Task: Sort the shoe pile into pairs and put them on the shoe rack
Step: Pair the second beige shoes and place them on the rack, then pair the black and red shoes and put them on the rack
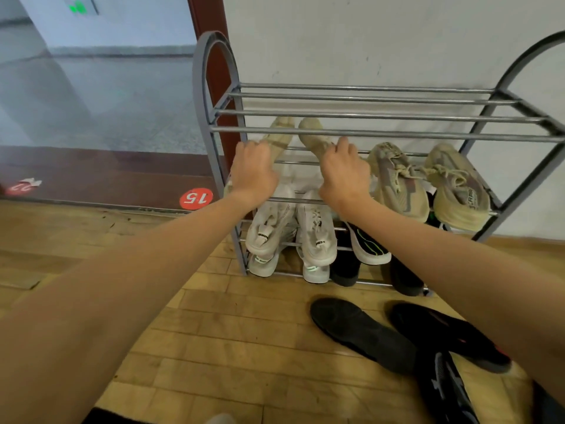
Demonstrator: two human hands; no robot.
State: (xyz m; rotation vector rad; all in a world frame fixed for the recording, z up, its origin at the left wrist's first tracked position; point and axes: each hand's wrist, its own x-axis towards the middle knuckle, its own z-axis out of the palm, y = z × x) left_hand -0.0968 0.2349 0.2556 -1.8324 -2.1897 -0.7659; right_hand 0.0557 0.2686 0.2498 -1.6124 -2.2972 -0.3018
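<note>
A: Item one, the largest?
B: Shoe rack (pixel 360 131), grey metal, three tiers of bars, arched end frames, standing on the wooden floor (pixel 220 325) against a pale wall (pixel 367 38). All else is placed from it.

A: Loose shoes?
B: Two black shoes (pixel 360 333) on the floor just in front of the rack's right half, lying apart from each other, one sole-up.

A: Middle tier?
B: Right half: a pair of beige knit sneakers (pixel 400 182), side by side, heels toward the camera. Left half: a pair of tan shoes (pixel 308 130), toes pointing to the wall, seen through the top-tier bars.

A: Lower down?
B: A pair of white sneakers (pixel 315 237) at the rack's left, heels outward. To their right, a black shoe with a white sole and green line (pixel 370 246), and more dark shoes at the bottom right, too shadowed to count.

A: Hands?
B: Left hand (pixel 253 171), reaching under the top tier at the left, fingers curled over the heel of the left tan shoe. Right hand (pixel 344 174), beside it, fingers curled over the heel of the right tan shoe. Both clamped on that pair.

A: Smallest?
B: Red round sticker (pixel 195 198) marked 15, left of the rack at the foot of a glass panel.
</note>
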